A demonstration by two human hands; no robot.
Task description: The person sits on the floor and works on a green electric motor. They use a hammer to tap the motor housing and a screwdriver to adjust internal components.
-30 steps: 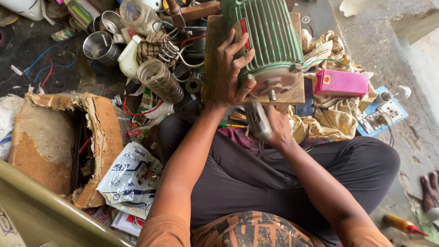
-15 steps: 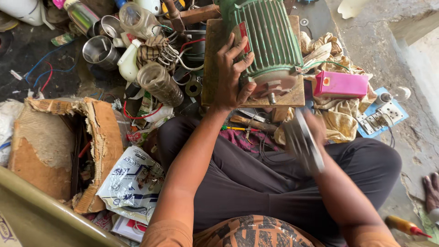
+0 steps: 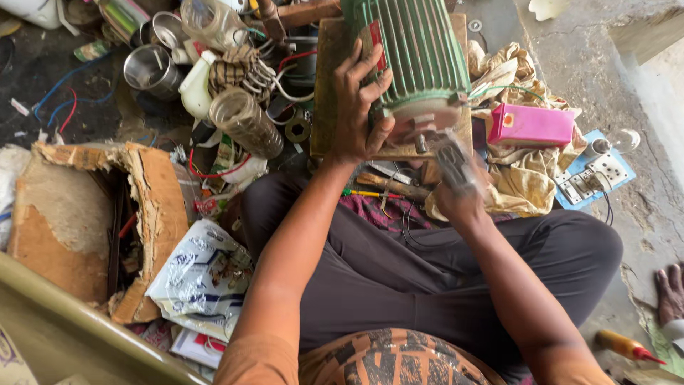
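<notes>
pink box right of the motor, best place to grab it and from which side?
Pinch the pink box across its two long sides, coming from above. It lies flat on crumpled cloth, top face clear; the green motor crowds its left end, so stay near the middle.
</notes>
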